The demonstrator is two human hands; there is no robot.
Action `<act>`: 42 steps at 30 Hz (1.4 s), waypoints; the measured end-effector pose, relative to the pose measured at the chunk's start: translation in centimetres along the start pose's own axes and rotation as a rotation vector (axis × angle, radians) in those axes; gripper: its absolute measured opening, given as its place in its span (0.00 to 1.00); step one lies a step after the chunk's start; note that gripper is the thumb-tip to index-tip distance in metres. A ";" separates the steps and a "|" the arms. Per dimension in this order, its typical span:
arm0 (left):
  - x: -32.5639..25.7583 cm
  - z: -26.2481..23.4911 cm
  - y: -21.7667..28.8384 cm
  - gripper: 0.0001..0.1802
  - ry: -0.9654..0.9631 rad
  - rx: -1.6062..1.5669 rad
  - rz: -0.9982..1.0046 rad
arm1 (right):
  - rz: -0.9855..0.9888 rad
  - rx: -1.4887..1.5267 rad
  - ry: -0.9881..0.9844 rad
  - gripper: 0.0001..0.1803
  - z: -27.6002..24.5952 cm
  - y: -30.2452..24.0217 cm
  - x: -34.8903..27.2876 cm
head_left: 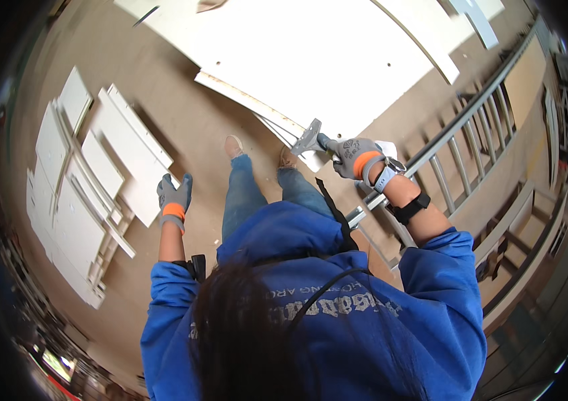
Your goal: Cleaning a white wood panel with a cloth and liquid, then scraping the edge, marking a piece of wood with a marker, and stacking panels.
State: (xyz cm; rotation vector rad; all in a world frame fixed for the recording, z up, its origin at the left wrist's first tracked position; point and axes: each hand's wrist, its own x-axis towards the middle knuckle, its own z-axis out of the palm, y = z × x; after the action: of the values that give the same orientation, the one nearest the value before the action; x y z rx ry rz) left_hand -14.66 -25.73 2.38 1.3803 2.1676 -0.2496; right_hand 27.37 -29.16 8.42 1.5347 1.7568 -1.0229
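My right hand, in a grey work glove with an orange band, is closed around the handle of a scraper. Its wide grey metal head points away from the hand and lies over the near edge of a large white panel; whether it touches the panel I cannot tell. Over on the left, my left hand wears a matching glove. It holds nothing, its fingers a little apart, and hangs above the floor beside a stack of white panels.
More white boards lie piled at the far left. A metal roller conveyor runs along the right, with a frame-like rack beyond it. My feet stand on the brown floor before the large panel. A narrow strip lies on that panel.
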 end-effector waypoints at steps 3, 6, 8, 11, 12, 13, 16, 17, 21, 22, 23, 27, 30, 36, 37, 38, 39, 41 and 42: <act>-0.6 0.2 -1.8 0.43 -0.009 -0.032 -0.062 | -0.039 -0.027 0.084 0.32 -0.9 -0.9 2.6; -1.0 0.6 -3.6 0.43 -0.021 -0.055 -0.118 | -0.032 -0.039 0.028 0.31 -3.6 -3.1 4.1; -0.9 0.9 -4.8 0.43 -0.046 -0.075 -0.112 | -0.033 -0.034 0.026 0.33 -5.2 -4.5 4.9; -0.7 1.0 -5.8 0.42 -0.087 -0.123 -0.144 | -0.096 -0.079 0.133 0.32 -6.2 -5.9 7.3; -0.4 1.0 -5.9 0.42 -0.088 -0.132 -0.151 | -0.098 -0.089 0.130 0.32 -6.9 -6.4 8.0; 0.1 0.9 -6.2 0.43 -0.099 -0.116 -0.153 | -0.091 -0.086 0.132 0.32 -7.6 -7.1 8.7; 1.5 0.1 -7.1 0.43 -0.115 -0.098 -0.157 | -0.081 -0.062 0.133 0.31 -9.7 -9.3 10.6; 2.0 -0.2 -7.4 0.43 -0.117 -0.096 -0.155 | -0.072 -0.041 0.149 0.31 -10.3 -10.1 11.2; 4.9 -2.4 -8.8 0.43 -0.139 -0.082 -0.126 | -0.024 0.007 0.139 0.34 -12.9 -13.2 12.8; 5.9 -3.0 -9.1 0.43 -0.132 -0.086 -0.126 | -0.014 0.012 0.131 0.35 -13.6 -13.9 13.3; 6.9 -3.8 -9.3 0.43 -0.124 -0.089 -0.123 | -0.008 0.019 0.137 0.35 -13.7 -14.5 13.8; 10.9 -6.7 -9.6 0.43 -0.121 -0.053 -0.072 | 0.118 0.160 0.238 0.36 -12.8 -17.3 14.8; 13.8 -9.4 -8.5 0.43 -0.120 -0.008 -0.004 | 0.206 0.225 0.238 0.37 -12.8 -18.9 15.2; 17.6 -11.6 -0.9 0.42 -0.191 0.040 0.196 | 0.293 0.545 0.383 0.40 -11.1 -20.1 15.1; 18.0 -11.1 0.9 0.40 -0.193 0.063 0.286 | 0.299 0.575 0.392 0.41 -11.2 -20.2 14.8; 18.2 -10.6 2.7 0.39 -0.198 0.091 0.373 | 0.305 0.595 0.395 0.41 -11.4 -20.4 14.8; 18.3 -10.2 4.6 0.37 -0.228 0.096 0.477 | 0.324 0.623 0.372 0.40 -11.7 -20.6 14.9; 18.7 -8.8 8.1 0.32 -0.262 0.093 0.682 | 0.347 0.658 0.339 0.37 -12.1 -20.8 15.4; 19.0 -7.9 9.5 0.30 -0.259 0.085 0.781 | 0.347 0.675 0.342 0.37 -12.2 -21.1 15.6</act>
State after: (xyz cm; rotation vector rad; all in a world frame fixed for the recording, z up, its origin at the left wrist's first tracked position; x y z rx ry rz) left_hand -15.12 -3.21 -0.07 1.9930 1.2974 -0.2010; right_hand 4.72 -11.41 5.53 2.4536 1.3188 -1.2987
